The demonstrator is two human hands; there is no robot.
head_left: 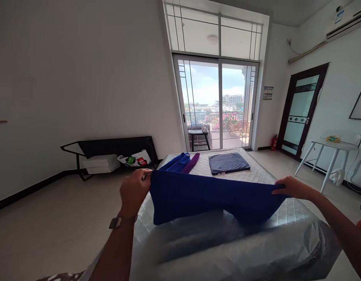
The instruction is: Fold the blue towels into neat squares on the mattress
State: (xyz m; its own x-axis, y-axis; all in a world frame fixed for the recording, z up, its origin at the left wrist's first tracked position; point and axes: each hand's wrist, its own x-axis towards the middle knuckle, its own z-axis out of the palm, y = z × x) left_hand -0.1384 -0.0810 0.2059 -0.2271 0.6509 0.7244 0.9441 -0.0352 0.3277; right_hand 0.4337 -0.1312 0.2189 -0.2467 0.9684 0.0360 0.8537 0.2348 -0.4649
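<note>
Stretched level between my two hands hangs a dark blue garment (194,197), its lower edge uneven with a notch near the middle. My left hand (135,189) is closed on its left upper corner. On the far side, my right hand (293,187) pinches the other upper corner. Below the cloth lies a mattress (256,249) wrapped in clear plastic; the garment hides part of it. Farther back on the mattress are blue and purple clothes (180,162) and a folded grey-blue cloth (229,163).
A black bench (118,146) by the left wall holds white boxes (101,164) and a printed bag (135,159). Beyond the mattress are sliding glass doors (219,105) with a stool (199,134) behind them. To the right stand a white chair (335,145) and a fire extinguisher (274,143).
</note>
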